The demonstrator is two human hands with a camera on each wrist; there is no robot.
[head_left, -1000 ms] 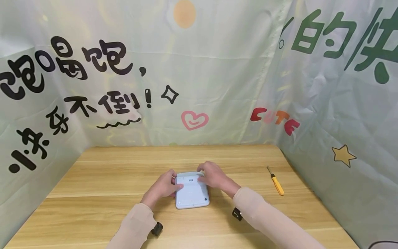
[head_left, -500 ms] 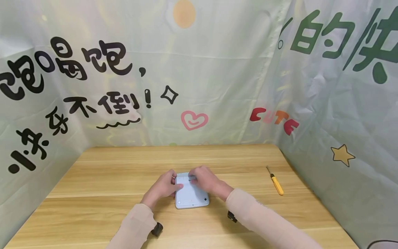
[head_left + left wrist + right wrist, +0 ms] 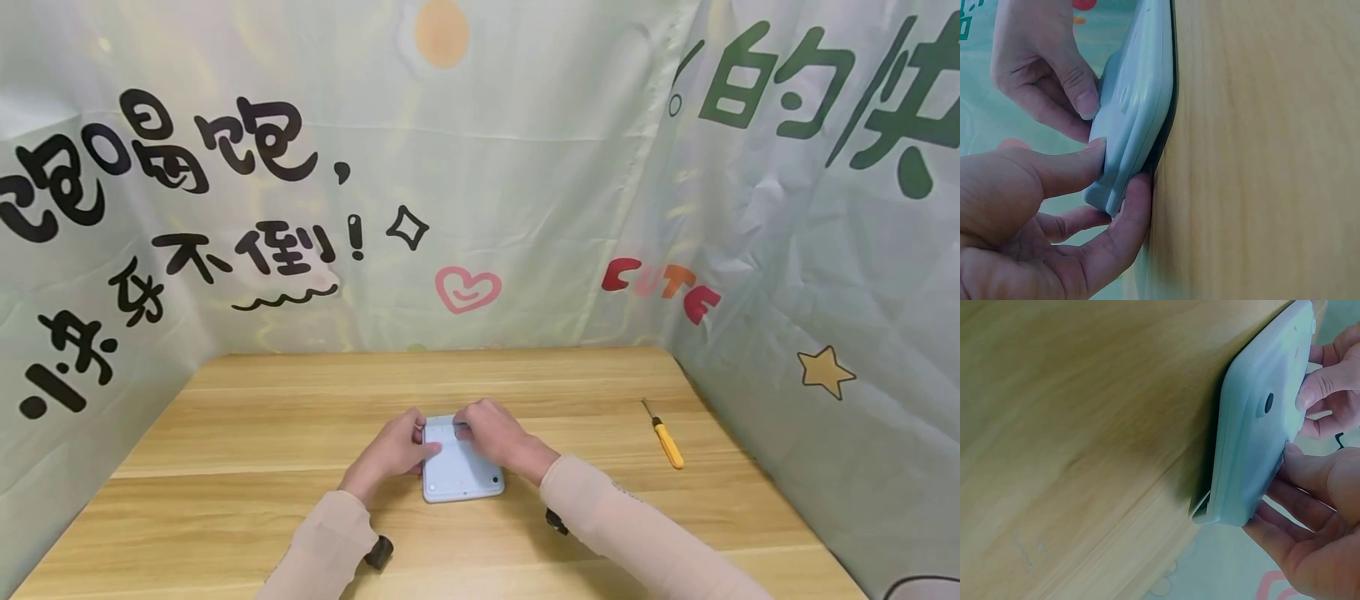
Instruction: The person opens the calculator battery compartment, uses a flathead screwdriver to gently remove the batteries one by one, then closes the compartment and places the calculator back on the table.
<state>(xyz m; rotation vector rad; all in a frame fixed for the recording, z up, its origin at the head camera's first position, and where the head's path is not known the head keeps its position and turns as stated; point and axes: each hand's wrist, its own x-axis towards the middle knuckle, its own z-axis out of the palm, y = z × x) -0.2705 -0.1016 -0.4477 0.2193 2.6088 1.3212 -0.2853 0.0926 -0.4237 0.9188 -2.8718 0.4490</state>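
A light blue calculator (image 3: 459,479) lies face down on the wooden table, its smooth back upward and a small dark round foot (image 3: 1269,403) near one corner. My left hand (image 3: 396,446) grips its left edge, thumb on the back and fingers at the underside. At the far part, my right hand (image 3: 495,433) has its thumb on the back by the battery cover latch and its fingers curled at the far edge. That hand hides the latch in the head view. In the left wrist view, both thumbs lie on the calculator (image 3: 1147,81) close together.
A screwdriver (image 3: 670,446) with a yellow handle lies at the right of the wooden table (image 3: 262,517), its shaft pointing away. Printed cloth walls (image 3: 525,208) rise behind the table and along both sides.
My right hand has shifted left from the far right corner, over the latch on the calculator's back, and stayed there for the last half second. The left hand keeps its grip.
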